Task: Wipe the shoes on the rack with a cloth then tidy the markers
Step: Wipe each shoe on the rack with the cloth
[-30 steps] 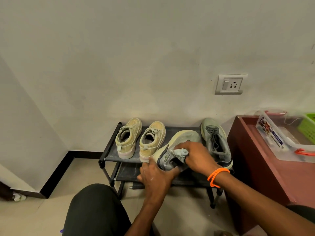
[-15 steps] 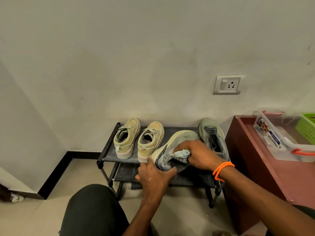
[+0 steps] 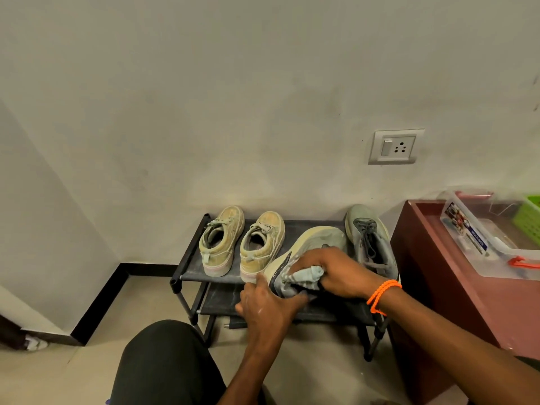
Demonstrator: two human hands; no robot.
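Note:
A black two-tier shoe rack (image 3: 187, 260) stands against the wall. On its top shelf sit two tan canvas shoes (image 3: 221, 240) (image 3: 262, 245) and one grey sneaker (image 3: 370, 239) at the right. Its mate, a grey sneaker (image 3: 314, 241), is tipped on its side over the rack's front. My left hand (image 3: 270, 306) grips that sneaker at the heel end. My right hand (image 3: 336, 271) holds a bunched pale grey cloth (image 3: 305, 276) pressed on the sneaker's side. No markers can be made out.
A dark red table (image 3: 455, 293) stands right of the rack, carrying a clear plastic box (image 3: 482, 244) and a green basket (image 3: 530, 213). A wall socket (image 3: 396, 146) is above. My dark-clad knee (image 3: 166, 363) is low at the front. Tiled floor lies left of the rack.
The right hand with the cloth has shifted slightly along the side of the tipped sneaker. The left hand keeps its hold on the heel.

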